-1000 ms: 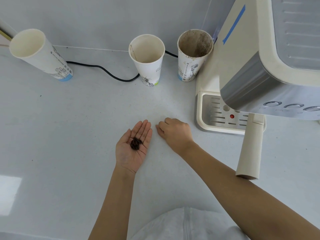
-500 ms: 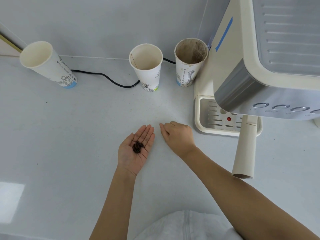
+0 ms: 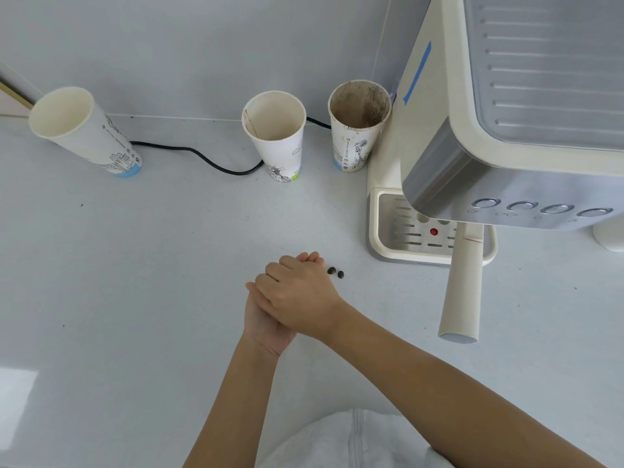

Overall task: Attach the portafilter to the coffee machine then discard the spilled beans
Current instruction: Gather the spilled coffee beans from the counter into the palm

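The portafilter sits locked under the cream coffee machine [image 3: 435, 153], its cream handle [image 3: 462, 292] pointing toward me over the drip tray [image 3: 380, 228]. Two dark coffee beans [image 3: 336, 272] lie on the white counter just right of my fingertips. My left hand [image 3: 261, 324] is palm up, and my right hand [image 3: 297, 295] lies palm down across it. The beans in my left palm are hidden under the right hand. What my right fingers hold is not visible.
Three paper cups stand at the back: a leaning one [image 3: 84, 130] at left, a clean one [image 3: 275, 136] in the middle, a coffee-stained one [image 3: 358, 126] against the machine. A black cable [image 3: 202, 158] runs behind them along the wall.
My right hand left the counter and came over my open left palm, covering the beans there. Two beans it had hidden on the counter are in sight. The camera tilted slightly.
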